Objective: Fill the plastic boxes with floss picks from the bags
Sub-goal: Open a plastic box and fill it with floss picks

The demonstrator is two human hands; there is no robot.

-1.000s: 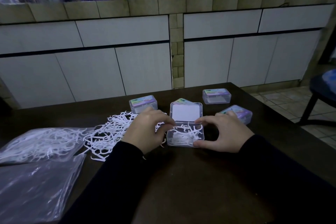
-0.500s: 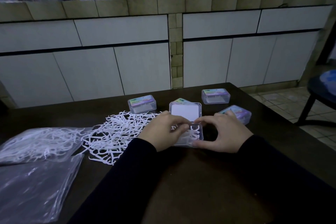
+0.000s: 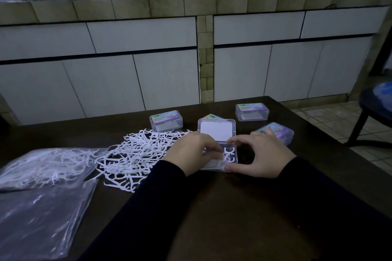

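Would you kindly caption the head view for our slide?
Both hands, left and right, settle floss picks in the open plastic box beside the loose pile.

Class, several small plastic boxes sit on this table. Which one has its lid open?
The open box between both hands: its lid stands raised and floss picks lie inside. The others nearby are closed, labels on top.

On the table [image 3: 244, 207] an open box [image 3: 230, 160] sits at centre, its lid [image 3: 216, 130] raised behind it and picks inside; the left hand [image 3: 192, 152] lies over its left part, the right hand [image 3: 261, 155] at its right edge; a loose pile of picks [image 3: 135, 154] lies to the left; further left, a bag of picks [image 3: 42, 167], with another bag [image 3: 38, 222] in front of it; behind the open box, four shut boxes: one at left [image 3: 166, 120], one behind the lid [image 3: 211, 117], one at right [image 3: 252, 111], one behind the right hand [image 3: 277, 132].
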